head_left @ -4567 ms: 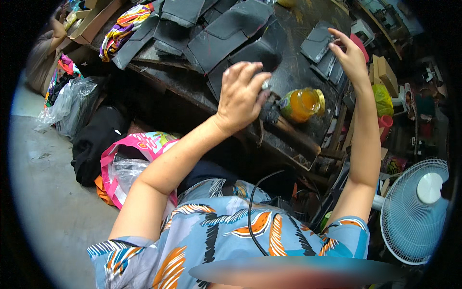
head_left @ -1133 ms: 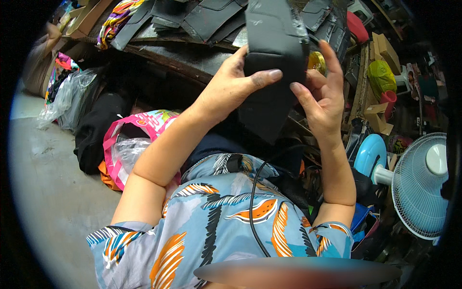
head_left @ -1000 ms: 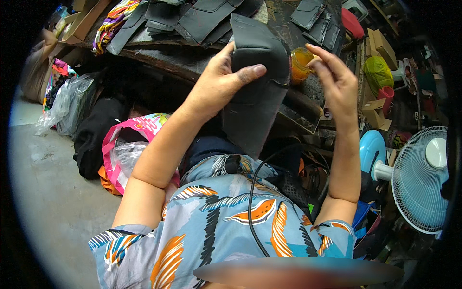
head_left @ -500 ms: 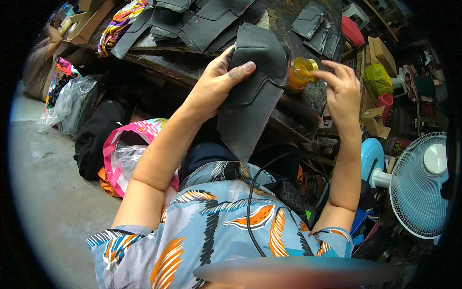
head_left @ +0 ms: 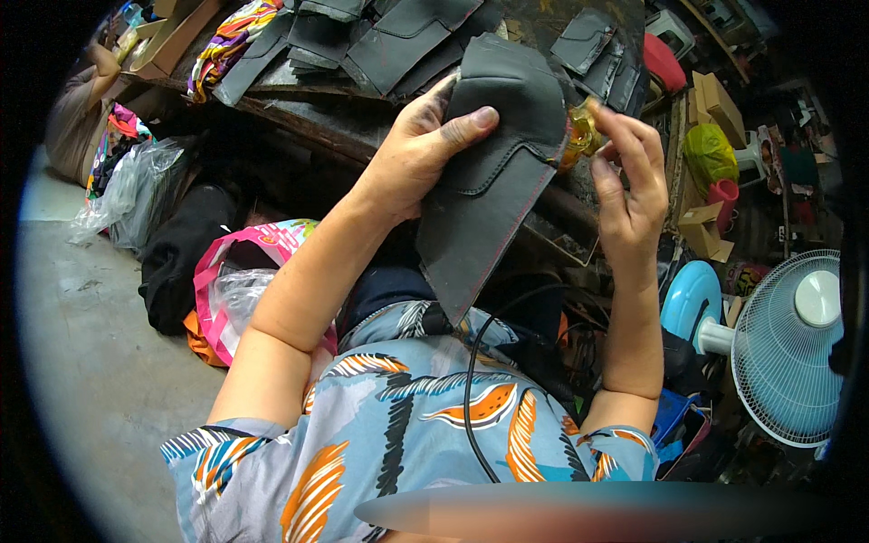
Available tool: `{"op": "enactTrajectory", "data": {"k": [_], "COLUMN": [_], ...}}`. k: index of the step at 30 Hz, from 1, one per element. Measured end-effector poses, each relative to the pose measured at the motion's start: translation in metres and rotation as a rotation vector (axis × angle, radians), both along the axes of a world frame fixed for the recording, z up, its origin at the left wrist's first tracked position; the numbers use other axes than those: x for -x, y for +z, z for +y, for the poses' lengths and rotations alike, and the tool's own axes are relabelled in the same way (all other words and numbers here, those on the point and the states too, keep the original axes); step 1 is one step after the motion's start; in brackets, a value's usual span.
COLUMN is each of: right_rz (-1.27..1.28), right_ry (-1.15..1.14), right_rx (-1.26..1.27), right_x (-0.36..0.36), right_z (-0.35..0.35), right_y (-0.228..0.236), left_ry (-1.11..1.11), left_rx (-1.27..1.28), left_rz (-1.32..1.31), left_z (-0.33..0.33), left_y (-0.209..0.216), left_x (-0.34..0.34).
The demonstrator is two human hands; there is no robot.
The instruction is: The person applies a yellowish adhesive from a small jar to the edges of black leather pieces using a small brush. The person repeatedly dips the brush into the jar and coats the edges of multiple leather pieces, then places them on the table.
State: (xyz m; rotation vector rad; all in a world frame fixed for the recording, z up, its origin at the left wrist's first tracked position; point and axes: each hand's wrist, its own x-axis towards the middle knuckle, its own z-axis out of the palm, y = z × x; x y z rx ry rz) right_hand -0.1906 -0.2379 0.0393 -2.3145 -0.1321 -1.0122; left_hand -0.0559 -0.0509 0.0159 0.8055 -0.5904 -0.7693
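My left hand (head_left: pixel 424 149) grips a black stitched leather-like piece (head_left: pixel 493 172), its thumb lying across the front face. The piece has a rounded, bulging upper part, a curved seam and a pointed lower end that hangs over my lap. Beside its right edge stands a glass jar (head_left: pixel 584 136) with yellow-orange contents, partly hidden behind the piece. My right hand (head_left: pixel 634 172) is at the jar's rim, its thumb and fingertips drawn close together. Whatever they pinch, if anything, is too small to make out.
Similar black pieces (head_left: pixel 412 41) lie piled on the dark worktable (head_left: pixel 308 122), with another small stack (head_left: pixel 593 54) at the far right. A white and blue fan (head_left: pixel 787 348) stands on the right. Bags (head_left: pixel 244 281) sit on the floor at left, and another person (head_left: pixel 77 127) is beyond.
My left hand has shifted the black piece slightly right and turned it, so it covers more of the jar. My right hand's fingers have drawn together near the jar's rim.
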Motion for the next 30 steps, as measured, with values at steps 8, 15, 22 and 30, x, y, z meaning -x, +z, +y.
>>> {"op": "enactTrajectory", "data": {"k": [8, 15, 22, 30], "right_rz": [0.250, 0.201, 0.236, 0.072], "right_ry": [0.214, 0.285, 0.312, 0.158], "right_rx": [-0.322, -0.240, -0.346, -0.793], "right_x": [0.000, 0.012, 0.019, 0.007], "right_z": [0.005, 0.007, 0.013, 0.015], "right_y": [-0.011, -0.012, -0.002, -0.003], "left_ry": [-0.026, 0.019, 0.094, -0.095], "left_rx": [0.017, 0.027, -0.020, -0.179], "left_rz": [-0.027, -0.028, 0.034, -0.314], "left_z": [-0.004, -0.011, -0.022, -0.007], "left_y": [0.003, 0.000, 0.000, 0.019], "left_x": [0.003, 0.000, 0.001, 0.016]}}
